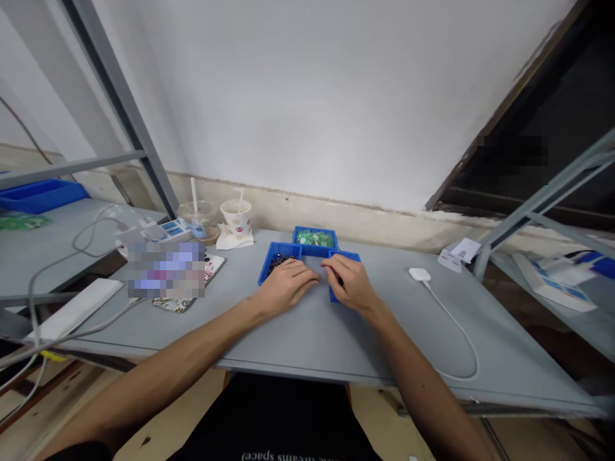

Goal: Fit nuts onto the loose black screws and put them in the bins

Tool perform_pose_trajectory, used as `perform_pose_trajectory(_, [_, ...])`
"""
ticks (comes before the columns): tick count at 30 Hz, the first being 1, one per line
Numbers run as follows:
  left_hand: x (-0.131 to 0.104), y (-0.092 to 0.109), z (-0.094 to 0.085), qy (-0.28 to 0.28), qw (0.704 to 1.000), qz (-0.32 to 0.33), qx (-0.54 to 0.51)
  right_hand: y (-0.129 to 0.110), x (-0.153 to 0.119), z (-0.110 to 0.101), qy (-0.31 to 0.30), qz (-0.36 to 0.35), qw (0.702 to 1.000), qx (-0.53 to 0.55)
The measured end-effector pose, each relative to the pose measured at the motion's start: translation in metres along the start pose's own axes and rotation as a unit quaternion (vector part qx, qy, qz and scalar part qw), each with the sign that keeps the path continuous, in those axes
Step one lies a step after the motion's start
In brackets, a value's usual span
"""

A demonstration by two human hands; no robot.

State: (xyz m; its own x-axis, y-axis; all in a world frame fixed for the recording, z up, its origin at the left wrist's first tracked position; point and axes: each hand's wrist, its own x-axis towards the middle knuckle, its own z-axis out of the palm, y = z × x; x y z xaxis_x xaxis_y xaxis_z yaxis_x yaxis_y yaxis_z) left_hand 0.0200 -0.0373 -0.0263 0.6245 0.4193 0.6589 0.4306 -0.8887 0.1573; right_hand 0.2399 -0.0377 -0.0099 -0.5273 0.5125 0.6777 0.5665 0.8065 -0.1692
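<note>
My left hand (288,285) is beside and partly over a blue bin (265,264) of small dark and brassy parts. Its fingers are curled together towards the right; whatever they hold is too small to make out. Opposite it, my right hand (350,282) covers much of a second blue bin (353,256), whose contents are hidden. Thumb and fingers of that hand are drawn into a pinch, with a dark spot showing among them that I cannot name. The fingertips of both hands face each other across a small gap. Behind them stands a third blue bin (314,229) with green pieces.
At the back left are a paper cup (236,221) with a straw and a clear plastic cup (204,224). A patterned flat item (175,302) and a power strip (175,229) lie left. A white charger (419,274) with its cable lies right. Metal posts flank the grey table (307,346).
</note>
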Motion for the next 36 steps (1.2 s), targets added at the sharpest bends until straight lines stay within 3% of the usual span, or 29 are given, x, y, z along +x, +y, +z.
perform_pose_trajectory(3, [-0.0012, -0.0067, -0.0005, 0.038, 0.999, -0.033, -0.016, 0.0002, -0.001, 0.0021, -0.035, -0.011, 0.999, -0.009])
perform_pose_trajectory(8, [-0.0015, -0.0097, -0.0004, 0.053, 0.997, -0.049, -0.026, 0.0027, -0.0024, 0.0073, -0.072, -0.009, 0.997, -0.04])
perform_pose_trajectory(20, [-0.0005, -0.0111, -0.0012, 0.062, 0.994, -0.085, 0.021, -0.0005, 0.001, 0.0073, -0.026, -0.015, 0.998, -0.049])
perform_pose_trajectory(36, [0.0014, -0.0084, -0.005, 0.034, 0.995, -0.094, 0.017, 0.0038, -0.0011, 0.0093, -0.024, -0.009, 0.999, -0.039])
